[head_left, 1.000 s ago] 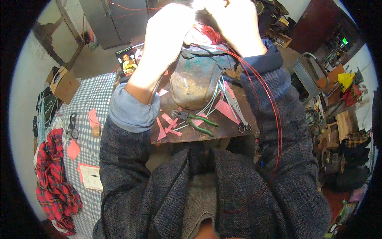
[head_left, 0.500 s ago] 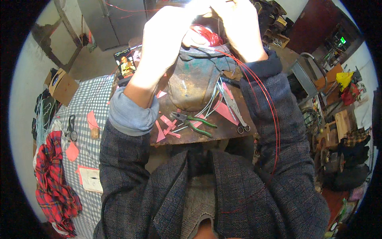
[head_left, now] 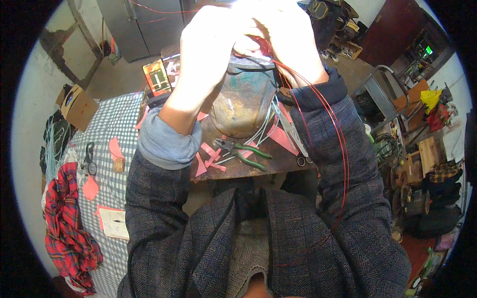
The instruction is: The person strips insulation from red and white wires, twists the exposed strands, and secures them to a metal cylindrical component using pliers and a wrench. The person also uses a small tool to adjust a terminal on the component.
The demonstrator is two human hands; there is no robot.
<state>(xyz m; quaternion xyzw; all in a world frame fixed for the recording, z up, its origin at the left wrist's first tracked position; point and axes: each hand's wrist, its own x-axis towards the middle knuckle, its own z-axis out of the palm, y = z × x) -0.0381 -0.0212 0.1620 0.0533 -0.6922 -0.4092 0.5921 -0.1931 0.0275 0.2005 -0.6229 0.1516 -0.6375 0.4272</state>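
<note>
My left hand (head_left: 211, 42) and my right hand (head_left: 292, 37) are raised close together at the top of the view. Strong glare washes out their fingertips, but both look curled. A thin red wire (head_left: 166, 12) runs in from the far left to my left hand. Between the hands shows part of a red wire coil (head_left: 262, 45); what my right fingers hold is hidden. Red wire strands (head_left: 328, 102) trail over my right forearm. Below the hands stands a worn, rounded grey-brown block (head_left: 241, 102) with green stains on a dark tabletop (head_left: 278, 166).
Near the table's front lie green-handled pliers (head_left: 251, 155), scissors (head_left: 293, 136), pale thin strips (head_left: 263, 128) and pink paper pieces (head_left: 283, 141). A lit phone (head_left: 157, 78) is beside my left wrist. Leftward, a checked cloth (head_left: 112, 188) carries a notebook (head_left: 113, 222) and a watch (head_left: 90, 161).
My right hand and forearm have shifted left, closer to my left hand, so more of the red coil is covered. The phone screen displays a different picture.
</note>
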